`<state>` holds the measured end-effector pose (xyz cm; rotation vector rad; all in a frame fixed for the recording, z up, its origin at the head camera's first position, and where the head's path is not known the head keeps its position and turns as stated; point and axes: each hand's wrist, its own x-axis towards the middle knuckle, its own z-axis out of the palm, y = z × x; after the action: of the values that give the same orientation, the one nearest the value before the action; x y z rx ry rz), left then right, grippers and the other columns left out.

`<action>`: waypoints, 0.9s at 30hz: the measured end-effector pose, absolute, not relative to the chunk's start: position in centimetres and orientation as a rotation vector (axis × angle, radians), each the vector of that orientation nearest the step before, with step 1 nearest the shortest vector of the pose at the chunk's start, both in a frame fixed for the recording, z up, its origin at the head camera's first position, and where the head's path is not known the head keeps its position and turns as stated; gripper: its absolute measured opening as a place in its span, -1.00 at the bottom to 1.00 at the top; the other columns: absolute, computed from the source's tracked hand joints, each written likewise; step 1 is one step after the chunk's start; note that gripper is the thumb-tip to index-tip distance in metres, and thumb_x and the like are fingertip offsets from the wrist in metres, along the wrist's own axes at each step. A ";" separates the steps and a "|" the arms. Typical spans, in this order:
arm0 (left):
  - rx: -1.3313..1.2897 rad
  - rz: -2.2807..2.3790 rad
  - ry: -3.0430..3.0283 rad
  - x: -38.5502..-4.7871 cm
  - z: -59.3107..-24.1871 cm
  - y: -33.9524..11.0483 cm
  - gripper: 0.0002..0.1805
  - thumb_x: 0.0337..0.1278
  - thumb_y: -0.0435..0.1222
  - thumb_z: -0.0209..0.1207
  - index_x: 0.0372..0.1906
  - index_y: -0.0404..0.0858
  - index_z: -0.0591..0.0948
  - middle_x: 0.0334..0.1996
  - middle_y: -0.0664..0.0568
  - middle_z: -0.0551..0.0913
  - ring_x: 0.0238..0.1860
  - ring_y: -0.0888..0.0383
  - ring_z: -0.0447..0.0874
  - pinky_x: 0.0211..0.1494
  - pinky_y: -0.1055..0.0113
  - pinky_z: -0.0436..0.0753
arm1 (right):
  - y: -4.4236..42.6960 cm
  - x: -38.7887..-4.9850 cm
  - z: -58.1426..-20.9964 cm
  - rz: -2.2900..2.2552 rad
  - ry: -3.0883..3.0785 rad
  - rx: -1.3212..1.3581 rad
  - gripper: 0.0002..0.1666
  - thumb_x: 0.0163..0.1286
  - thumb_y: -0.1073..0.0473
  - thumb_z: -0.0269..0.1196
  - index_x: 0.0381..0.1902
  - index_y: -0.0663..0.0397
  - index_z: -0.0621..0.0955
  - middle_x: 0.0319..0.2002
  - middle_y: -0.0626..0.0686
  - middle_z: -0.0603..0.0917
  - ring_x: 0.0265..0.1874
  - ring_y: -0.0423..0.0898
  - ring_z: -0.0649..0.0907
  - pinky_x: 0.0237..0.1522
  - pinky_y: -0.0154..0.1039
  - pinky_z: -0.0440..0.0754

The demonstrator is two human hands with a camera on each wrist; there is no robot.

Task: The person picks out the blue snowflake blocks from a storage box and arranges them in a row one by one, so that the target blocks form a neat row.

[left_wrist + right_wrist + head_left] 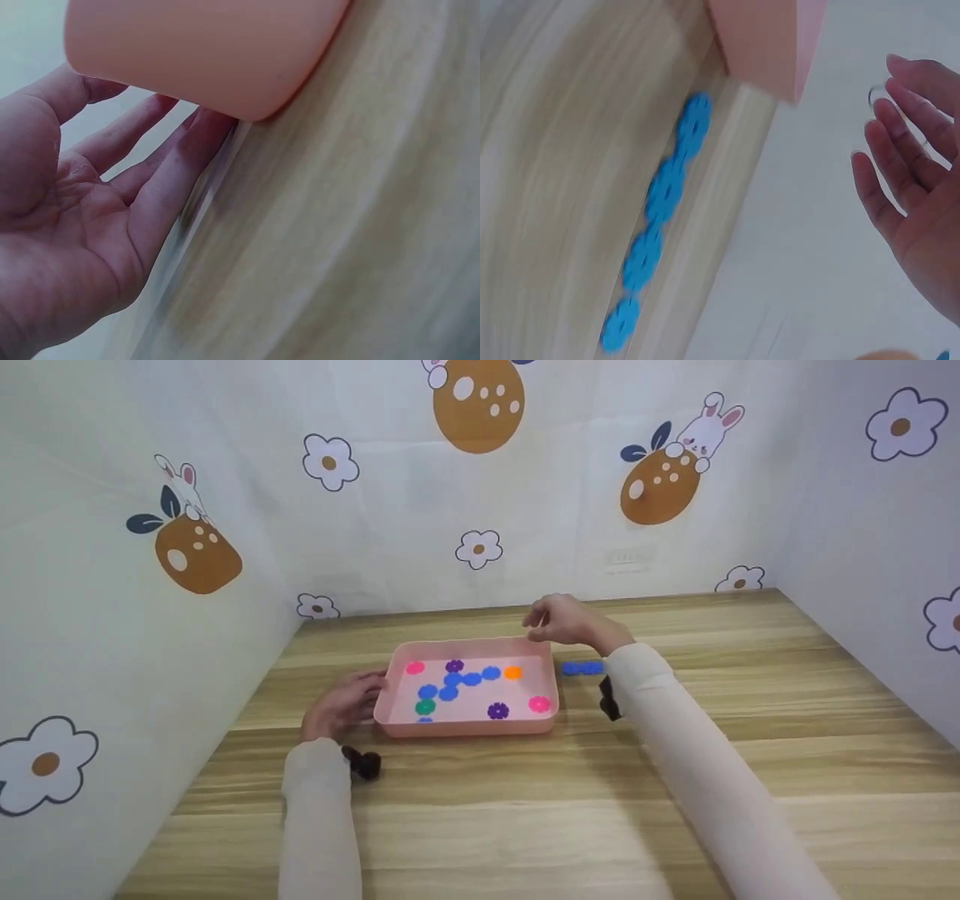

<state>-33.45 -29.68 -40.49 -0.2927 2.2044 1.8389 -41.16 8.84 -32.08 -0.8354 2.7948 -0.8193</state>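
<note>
A pink tray [465, 728] sits on the table with flower-shaped plastic discs lying inside. My left hand [343, 706] is at the tray's left side; in the left wrist view its loosely bent fingers [169, 176] reach to the tray's outer wall [195, 52], some tips hidden behind it. Over the back right corner of the tray hovers my right hand [568, 621], relaxed and holding nothing. To the tray's right, a row of several joined blue discs [664, 191] lies on the table, partly hidden by the right sleeve in the head view.
Inside the tray are several blue discs [472, 679], an orange disc [512, 673], a green disc [425, 706], purple discs [498, 710] and pink discs [539, 704]. Patterned cloth [405, 525] encloses the wooden table [480, 817] at the back and sides.
</note>
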 end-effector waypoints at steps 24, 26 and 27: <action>-0.311 1.827 2.203 -33.6 -40.5 -29.7 -0.37 0.41 -0.17 0.09 0.52 -0.12 0.30 0.36 -0.11 0.50 0.10 0.11 0.58 0.18 0.26 0.63 | 2.6 -40.1 -35.8 -0.683 2.587 -0.659 -0.55 0.41 0.30 0.22 0.24 -0.04 0.61 0.22 0.08 0.62 0.21 0.06 0.56 0.35 0.09 0.48; -0.321 1.838 2.202 -33.6 -40.5 -29.6 -0.38 0.41 -0.17 0.10 0.51 -0.11 0.32 0.35 -0.10 0.51 0.11 0.11 0.58 0.19 0.26 0.63 | 2.4 -40.1 -35.9 -0.643 2.606 -0.655 -0.56 0.41 0.26 0.24 0.22 -0.09 0.62 0.20 0.06 0.63 0.19 0.06 0.56 0.35 0.12 0.47; -0.321 1.845 2.203 -33.6 -40.5 -29.6 -0.38 0.40 -0.18 0.10 0.51 -0.11 0.32 0.35 -0.10 0.52 0.11 0.11 0.58 0.18 0.26 0.63 | 2.3 -40.1 -35.9 -0.623 2.616 -0.653 -0.57 0.42 0.23 0.25 0.22 -0.11 0.62 0.19 0.06 0.64 0.17 0.05 0.56 0.34 0.12 0.47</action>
<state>-33.63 -29.62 -40.55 -0.3211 2.2026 1.8446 -40.15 2.28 -35.92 -0.6532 2.6158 -0.6228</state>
